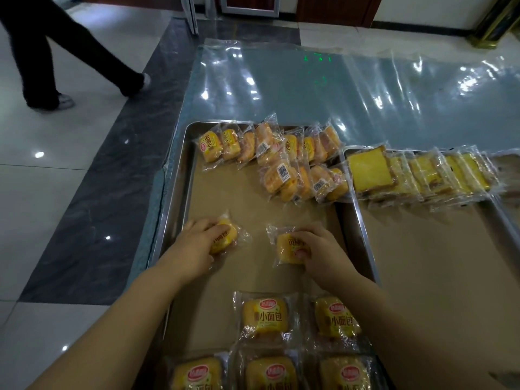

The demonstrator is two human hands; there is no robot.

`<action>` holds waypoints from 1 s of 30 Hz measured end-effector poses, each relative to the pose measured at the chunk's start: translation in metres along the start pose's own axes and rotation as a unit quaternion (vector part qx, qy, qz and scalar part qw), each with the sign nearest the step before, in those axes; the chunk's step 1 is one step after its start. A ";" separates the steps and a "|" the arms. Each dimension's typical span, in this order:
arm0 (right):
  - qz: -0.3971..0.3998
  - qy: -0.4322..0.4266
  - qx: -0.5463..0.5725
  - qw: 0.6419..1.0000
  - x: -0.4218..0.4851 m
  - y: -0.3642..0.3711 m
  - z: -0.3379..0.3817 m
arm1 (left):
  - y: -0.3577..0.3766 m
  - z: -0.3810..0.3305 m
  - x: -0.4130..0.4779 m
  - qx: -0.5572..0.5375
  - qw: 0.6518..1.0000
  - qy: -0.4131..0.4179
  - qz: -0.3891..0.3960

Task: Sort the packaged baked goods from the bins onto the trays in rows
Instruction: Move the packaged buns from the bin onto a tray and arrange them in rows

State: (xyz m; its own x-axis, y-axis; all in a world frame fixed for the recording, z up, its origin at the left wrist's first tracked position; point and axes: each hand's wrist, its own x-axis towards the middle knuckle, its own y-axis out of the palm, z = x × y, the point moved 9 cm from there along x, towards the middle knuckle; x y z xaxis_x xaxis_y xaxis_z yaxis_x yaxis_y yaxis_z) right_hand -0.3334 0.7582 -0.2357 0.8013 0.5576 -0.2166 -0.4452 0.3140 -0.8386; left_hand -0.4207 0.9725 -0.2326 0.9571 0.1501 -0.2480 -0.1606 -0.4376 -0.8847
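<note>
My left hand point(197, 243) grips a small wrapped yellow bun point(228, 235) on the brown paper of the left steel tray point(180, 175). My right hand point(318, 249) holds a second wrapped bun point(287, 247) near the tray's middle, thumb on its front edge. Along the tray's far edge, wrapped buns point(270, 144) stand in an overlapping row, with a loose cluster point(304, 181) just in front. Several buns point(266, 316) lie flat in rows at the near end.
A second tray point(365, 235) on the right carries overlapping wrapped toast slices point(416, 173) along its far edge. Clear plastic sheeting point(337, 85) covers the surface beyond. A person's legs point(56, 52) walk on the tiled floor at far left.
</note>
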 end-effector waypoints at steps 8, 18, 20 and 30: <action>0.021 0.070 -0.065 0.995 -0.006 0.006 0.006 | -0.001 -0.009 -0.028 -0.048 0.997 0.044 -0.047; 0.021 -0.068 -0.116 0.991 0.003 0.016 0.048 | 0.015 -0.006 -0.075 -0.041 0.995 -0.012 -0.089; 0.004 -0.052 -0.167 0.985 -0.004 0.013 0.042 | 0.019 -0.005 -0.083 -0.046 0.995 -0.023 -0.082; -0.005 0.014 -0.078 0.997 -0.029 0.003 0.008 | 0.037 -0.011 -0.131 -0.026 0.994 -0.044 -0.093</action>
State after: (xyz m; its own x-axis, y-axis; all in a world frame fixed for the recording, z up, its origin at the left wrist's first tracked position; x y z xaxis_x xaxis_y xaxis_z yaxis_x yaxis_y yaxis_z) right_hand -0.3610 0.7490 -0.2276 0.8171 0.5329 -0.2198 -0.3714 0.1950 -0.9078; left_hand -0.5492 0.9266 -0.2289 0.9438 0.3087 -0.1183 0.0316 -0.4405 -0.8972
